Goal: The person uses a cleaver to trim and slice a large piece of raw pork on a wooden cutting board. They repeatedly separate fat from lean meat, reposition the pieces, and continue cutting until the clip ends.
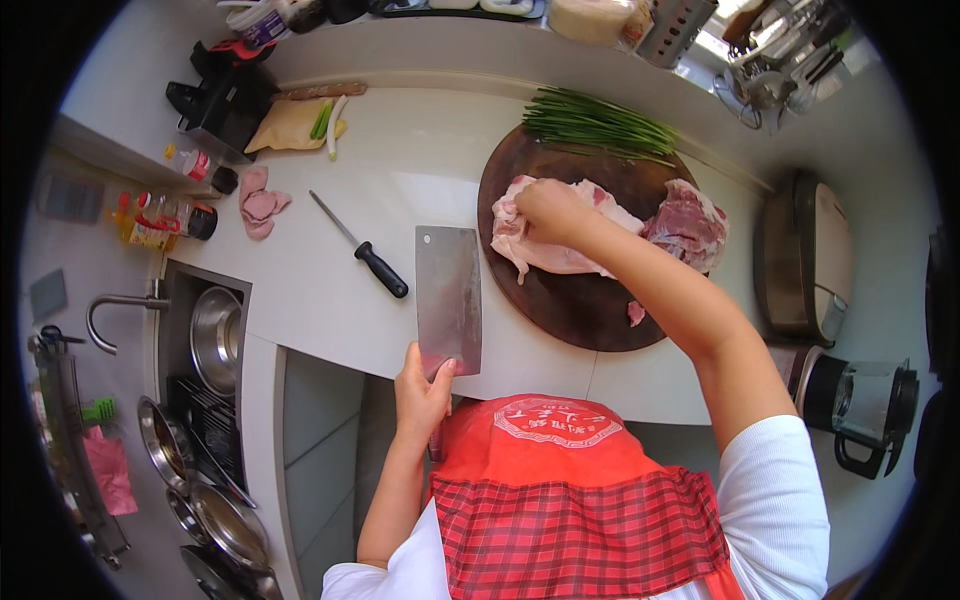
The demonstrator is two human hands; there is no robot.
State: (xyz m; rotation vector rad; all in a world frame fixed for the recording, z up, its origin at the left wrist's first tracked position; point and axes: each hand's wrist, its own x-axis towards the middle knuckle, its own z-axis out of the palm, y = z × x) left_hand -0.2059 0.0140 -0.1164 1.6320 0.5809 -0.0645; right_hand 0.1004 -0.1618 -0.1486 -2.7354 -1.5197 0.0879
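Observation:
A wide cleaver (448,300) is held in my left hand (426,394), its blade over the counter's front edge and pointing away from me. On the round wooden cutting board (570,319), my right hand (553,212) rests on the left part of a large pale piece of raw meat (577,259); its fingertips are hidden, so I cannot tell whether they grip. A redder chunk of raw meat (690,225) lies at the board's right side, with a small scrap (636,313) below it. Green garlic chives (600,124) lie across the board's far edge.
A honing steel (360,247) lies left of the cleaver. Pink meat slices (261,204) and a yellowish packet (289,126) are farther left. The sink holds a steel bowl (216,339). A rice cooker (802,255) and a blender jug (870,405) stand at right.

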